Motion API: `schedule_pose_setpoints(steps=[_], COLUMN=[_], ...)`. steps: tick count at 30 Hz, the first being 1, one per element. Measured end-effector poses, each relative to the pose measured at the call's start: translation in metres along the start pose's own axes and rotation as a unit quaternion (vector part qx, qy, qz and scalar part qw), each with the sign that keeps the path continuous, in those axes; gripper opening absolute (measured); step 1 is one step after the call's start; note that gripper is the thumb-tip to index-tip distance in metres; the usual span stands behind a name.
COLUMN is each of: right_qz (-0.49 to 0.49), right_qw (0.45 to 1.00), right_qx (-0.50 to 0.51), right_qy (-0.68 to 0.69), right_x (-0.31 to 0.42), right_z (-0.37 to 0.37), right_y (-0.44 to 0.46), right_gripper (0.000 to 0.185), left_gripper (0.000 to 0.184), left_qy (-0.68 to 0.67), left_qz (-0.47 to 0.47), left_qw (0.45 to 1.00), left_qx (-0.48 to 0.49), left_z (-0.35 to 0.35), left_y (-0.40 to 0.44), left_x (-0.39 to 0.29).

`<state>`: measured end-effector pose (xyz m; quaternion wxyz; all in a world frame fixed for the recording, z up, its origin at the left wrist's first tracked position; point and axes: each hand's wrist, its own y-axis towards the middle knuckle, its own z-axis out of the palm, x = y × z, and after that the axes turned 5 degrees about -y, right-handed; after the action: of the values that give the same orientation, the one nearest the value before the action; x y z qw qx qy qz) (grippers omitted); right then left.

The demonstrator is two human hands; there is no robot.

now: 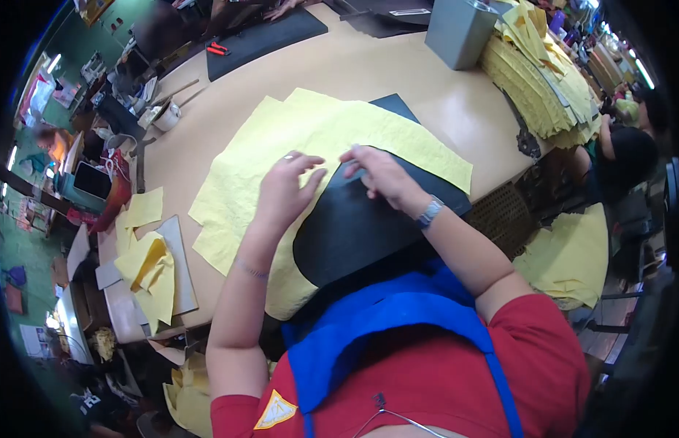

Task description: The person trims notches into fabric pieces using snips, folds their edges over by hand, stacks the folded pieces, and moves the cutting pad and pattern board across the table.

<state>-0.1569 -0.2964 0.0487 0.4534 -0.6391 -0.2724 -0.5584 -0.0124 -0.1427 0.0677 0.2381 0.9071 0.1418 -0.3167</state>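
A large yellow leather-like sheet (244, 160) with uneven edges spreads over the table in front of me. A dark board (354, 233) lies at its near side, and a dark corner also shows beyond the sheet's far edge. Above the yellow sheet is my left hand (290, 182), its fingers loosely bent, the thumb apart, nothing visible in it. My right hand (383, 177) is over the border of sheet and dark board, fingers bent together. A small bluish, blurred thing (352, 170) shows at its fingers; its kind cannot be made out.
At the back right stand a grey metal can (460, 33) and a thick stack of yellow sheets (536, 87). Red-handled pliers (218, 49) lie on a black mat (274, 42). Left are a white pot (166, 115), a hammer (141, 157) and yellow scraps (149, 270). Other people are nearby.
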Motion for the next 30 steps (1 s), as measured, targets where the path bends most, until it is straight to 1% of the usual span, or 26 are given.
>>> schedule_pose_setpoints(steps=[2,5,11,14,23,29,30], right_qz=[0.092,0.138,0.21,0.216,0.178,0.214,0.207], right_qw=[0.98,0.943,0.907,0.898,0.919,0.904,0.911], right_qx=[-0.001,0.042,0.128,0.116,0.079,0.11,0.098], right_qy=[0.179,0.301,0.342,0.364,0.342,0.354,0.343], right_x=[-0.005,-0.017,-0.013,-0.012,-0.016,-0.007,-0.008], right_z=[-0.023,-0.043,-0.034,-0.026,-0.025,-0.023,-0.022], right_y=[-0.008,-0.005,0.013,0.022,0.025,0.027,0.028], right_gripper=[0.038,0.037,0.037,0.036,0.034,0.032,0.033], left_gripper=[0.017,0.016,0.01,0.008,0.008,0.008,0.008], left_qy=[0.046,0.082,-0.01,-0.035,-0.031,-0.033,-0.033], left_qz=[0.015,0.015,-0.01,0.0,0.007,0.006,0.004], left_qw=[0.999,0.996,0.994,0.991,0.992,0.991,0.991], left_qx=[0.002,-0.034,-0.106,-0.126,-0.125,-0.129,-0.127], left_z=[0.028,0.055,0.054,0.054,0.054,0.052,0.053], left_y=[0.011,0.017,0.015,0.014,0.013,0.014,0.014], left_x=[0.006,0.024,0.025,0.026,0.026,0.024,0.023])
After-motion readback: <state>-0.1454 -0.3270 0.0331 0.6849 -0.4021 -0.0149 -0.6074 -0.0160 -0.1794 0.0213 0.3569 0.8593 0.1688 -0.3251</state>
